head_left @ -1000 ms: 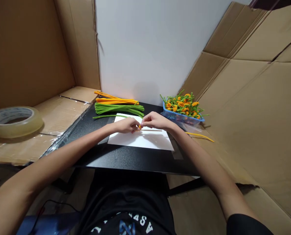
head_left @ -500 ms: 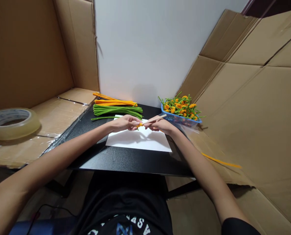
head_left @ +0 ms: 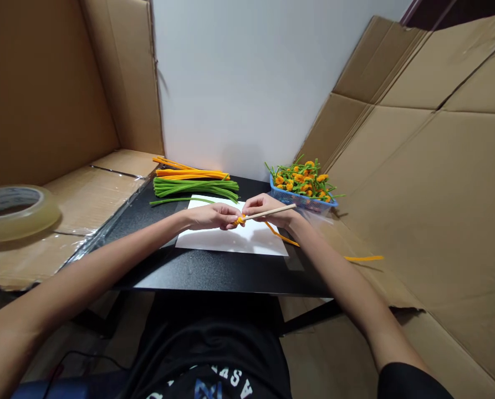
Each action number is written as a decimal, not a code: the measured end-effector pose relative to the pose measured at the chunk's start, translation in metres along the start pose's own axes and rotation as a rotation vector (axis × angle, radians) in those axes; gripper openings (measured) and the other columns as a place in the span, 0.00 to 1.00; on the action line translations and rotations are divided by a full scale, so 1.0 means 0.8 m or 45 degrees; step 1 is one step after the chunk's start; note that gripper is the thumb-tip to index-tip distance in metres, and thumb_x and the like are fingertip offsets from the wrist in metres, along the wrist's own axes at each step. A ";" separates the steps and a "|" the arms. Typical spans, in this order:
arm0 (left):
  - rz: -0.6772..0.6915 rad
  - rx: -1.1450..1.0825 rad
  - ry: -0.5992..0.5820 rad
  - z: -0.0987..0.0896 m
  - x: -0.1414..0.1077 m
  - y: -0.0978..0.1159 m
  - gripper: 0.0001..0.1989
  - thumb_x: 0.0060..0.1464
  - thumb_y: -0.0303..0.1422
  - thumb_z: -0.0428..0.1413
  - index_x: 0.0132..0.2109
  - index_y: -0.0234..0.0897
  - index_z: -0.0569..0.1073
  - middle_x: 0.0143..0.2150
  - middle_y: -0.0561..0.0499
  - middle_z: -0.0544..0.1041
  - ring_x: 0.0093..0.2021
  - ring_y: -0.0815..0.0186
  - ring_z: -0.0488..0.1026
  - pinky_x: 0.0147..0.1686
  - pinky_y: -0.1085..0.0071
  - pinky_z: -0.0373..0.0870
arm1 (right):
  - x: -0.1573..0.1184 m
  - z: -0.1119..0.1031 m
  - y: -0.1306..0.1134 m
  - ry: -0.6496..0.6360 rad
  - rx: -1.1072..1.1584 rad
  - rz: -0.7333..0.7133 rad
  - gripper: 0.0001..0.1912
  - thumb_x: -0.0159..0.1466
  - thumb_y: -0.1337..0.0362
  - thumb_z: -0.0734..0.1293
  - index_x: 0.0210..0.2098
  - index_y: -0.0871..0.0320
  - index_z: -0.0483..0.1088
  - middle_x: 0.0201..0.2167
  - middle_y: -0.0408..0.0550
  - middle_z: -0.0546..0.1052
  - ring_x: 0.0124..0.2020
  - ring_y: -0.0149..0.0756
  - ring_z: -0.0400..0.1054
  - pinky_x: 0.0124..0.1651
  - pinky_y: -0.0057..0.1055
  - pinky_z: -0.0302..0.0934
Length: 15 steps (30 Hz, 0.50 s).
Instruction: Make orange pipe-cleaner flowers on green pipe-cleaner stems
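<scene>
Over the white paper [head_left: 214,239], my two hands meet around a thin wooden stick [head_left: 272,211]. Fuzzy orange pipe cleaner [head_left: 286,239] is wrapped in a small coil at the stick's left end. My left hand [head_left: 214,216] is closed, its thumb and fingers pinching the coil and stick end. Close against it, my right hand [head_left: 261,206] is closed too, its fingertips pinched at the orange pipe cleaner by the coil. The stick's free end points right, in front of the right hand. A long orange tail trails right, passing behind my right forearm.
Green pipe cleaners [head_left: 195,188] and orange pipe cleaners [head_left: 191,174] lie in bundles at the back left of the black table [head_left: 214,274]. A blue basket [head_left: 303,200] holds orange-and-green flowers at the back right. A tape roll [head_left: 43,216] lies on cardboard at left.
The stick has swung lower and to the right, now crossing in front of my right hand. My right hand has come closer to the left. The orange tail has been drawn leftward.
</scene>
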<state>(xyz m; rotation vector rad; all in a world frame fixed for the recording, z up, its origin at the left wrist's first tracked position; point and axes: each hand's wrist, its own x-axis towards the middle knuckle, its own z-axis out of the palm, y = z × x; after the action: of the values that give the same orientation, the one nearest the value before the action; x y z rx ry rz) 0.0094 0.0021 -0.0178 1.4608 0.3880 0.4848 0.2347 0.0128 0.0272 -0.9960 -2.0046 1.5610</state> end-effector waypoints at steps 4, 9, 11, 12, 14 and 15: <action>-0.002 -0.026 0.008 0.001 0.004 -0.010 0.14 0.56 0.39 0.62 0.40 0.30 0.76 0.27 0.54 0.64 0.28 0.72 0.57 0.29 0.73 0.52 | -0.003 0.000 0.006 0.139 -0.071 -0.047 0.19 0.51 0.53 0.78 0.27 0.65 0.77 0.17 0.41 0.69 0.19 0.22 0.53 0.22 0.25 0.41; -0.132 0.130 -0.221 0.010 0.000 -0.010 0.18 0.57 0.44 0.61 0.39 0.30 0.79 0.24 0.55 0.62 0.27 0.70 0.56 0.31 0.71 0.55 | -0.005 0.009 0.009 -0.082 -0.223 -0.044 0.19 0.52 0.52 0.77 0.29 0.64 0.79 0.16 0.39 0.68 0.19 0.24 0.54 0.23 0.25 0.46; -0.148 0.202 -0.249 0.014 0.000 -0.009 0.18 0.56 0.46 0.61 0.38 0.31 0.80 0.23 0.55 0.62 0.26 0.70 0.57 0.32 0.70 0.58 | -0.008 0.015 0.006 -0.126 -0.293 -0.080 0.19 0.54 0.51 0.76 0.29 0.63 0.78 0.17 0.40 0.69 0.20 0.25 0.56 0.24 0.26 0.48; -0.146 0.235 -0.238 0.016 0.000 -0.008 0.18 0.56 0.46 0.61 0.38 0.32 0.80 0.23 0.55 0.62 0.26 0.70 0.57 0.32 0.70 0.58 | -0.009 0.017 0.004 -0.118 -0.338 -0.107 0.19 0.55 0.51 0.75 0.29 0.63 0.78 0.18 0.41 0.70 0.21 0.25 0.57 0.25 0.26 0.49; -0.119 0.302 -0.186 0.017 0.001 -0.009 0.18 0.56 0.45 0.60 0.41 0.33 0.79 0.25 0.55 0.63 0.26 0.70 0.58 0.32 0.71 0.58 | -0.013 0.021 -0.002 -0.093 -0.450 -0.155 0.18 0.58 0.51 0.73 0.28 0.63 0.78 0.19 0.42 0.72 0.22 0.27 0.59 0.27 0.26 0.51; -0.094 0.347 -0.151 0.017 0.003 -0.010 0.18 0.56 0.44 0.60 0.43 0.33 0.79 0.25 0.55 0.64 0.27 0.70 0.58 0.31 0.72 0.57 | -0.015 0.022 -0.006 -0.083 -0.523 -0.179 0.18 0.59 0.51 0.73 0.29 0.62 0.78 0.20 0.43 0.73 0.23 0.28 0.60 0.28 0.26 0.52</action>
<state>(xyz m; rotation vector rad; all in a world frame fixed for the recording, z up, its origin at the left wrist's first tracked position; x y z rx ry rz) 0.0190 -0.0088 -0.0248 1.7234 0.4239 0.2919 0.2289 -0.0083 0.0279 -0.9288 -2.4441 1.1462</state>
